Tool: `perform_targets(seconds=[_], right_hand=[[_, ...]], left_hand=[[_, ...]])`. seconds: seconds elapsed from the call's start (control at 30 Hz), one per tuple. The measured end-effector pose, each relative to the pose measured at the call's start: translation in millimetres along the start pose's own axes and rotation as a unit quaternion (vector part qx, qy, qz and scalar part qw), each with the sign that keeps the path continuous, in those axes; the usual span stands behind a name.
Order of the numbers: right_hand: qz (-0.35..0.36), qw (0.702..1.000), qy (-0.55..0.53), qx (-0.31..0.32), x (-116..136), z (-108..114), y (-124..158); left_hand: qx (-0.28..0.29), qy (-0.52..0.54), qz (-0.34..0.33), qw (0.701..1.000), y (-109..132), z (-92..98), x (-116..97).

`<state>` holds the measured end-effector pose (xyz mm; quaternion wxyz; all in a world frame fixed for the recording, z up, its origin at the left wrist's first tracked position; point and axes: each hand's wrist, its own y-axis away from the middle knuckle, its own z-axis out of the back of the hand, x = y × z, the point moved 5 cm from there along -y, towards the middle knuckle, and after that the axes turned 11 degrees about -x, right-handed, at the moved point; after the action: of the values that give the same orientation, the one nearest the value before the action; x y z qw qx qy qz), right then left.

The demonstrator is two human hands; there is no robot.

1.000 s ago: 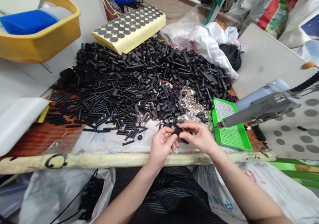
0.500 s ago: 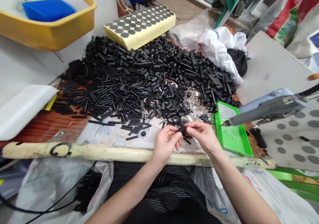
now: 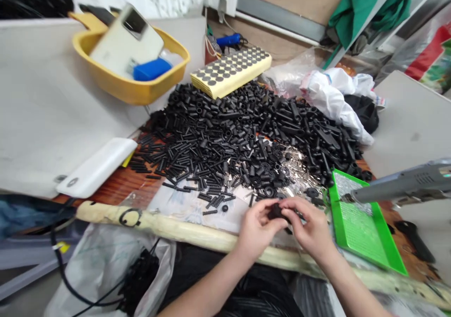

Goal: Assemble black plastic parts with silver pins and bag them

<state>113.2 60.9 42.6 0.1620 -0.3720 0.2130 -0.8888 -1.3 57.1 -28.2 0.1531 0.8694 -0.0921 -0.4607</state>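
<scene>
Between my two hands, above the table's front edge, is a small black plastic part. My left hand is closed around it with thumb and fingers. From the other side, my right hand pinches at the same part with its fingertips. My fingers cover much of it, so its exact shape is hidden. Just beyond my hands lie black ribbed sticks, round black discs and a heap of small shiny metal pieces.
A large pile of black plastic parts fills the table's back. On the right, an electric screwdriver hangs over a green tray of small screws. Dotted sticker sheets, a yellow basket and a wooden pole surround the work area.
My view has swung to the left, so everything sits further right and lower. Both hands stay together on a black part, whose visible shape now looks rounder.
</scene>
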Motion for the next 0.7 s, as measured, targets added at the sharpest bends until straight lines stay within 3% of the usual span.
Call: perform_targets(seconds=[0.17,0.37,0.7], right_hand=[[0.039,0.998,-0.015,-0.043,0.3,-6.6,4.9],[0.034,0.997,-0.047,-0.06,0.5,-8.2,4.3],[0.065,0.992,-0.082,-0.072,6.8,-10.2,-8.5]], left_hand=[[-0.046,0.012,-0.009,0.999,-0.9,4.8,0.5],[-0.046,-0.002,-0.017,0.999,3.1,4.8,1.0],[-0.028,-0.052,-0.023,0.998,4.2,2.4,-31.3]])
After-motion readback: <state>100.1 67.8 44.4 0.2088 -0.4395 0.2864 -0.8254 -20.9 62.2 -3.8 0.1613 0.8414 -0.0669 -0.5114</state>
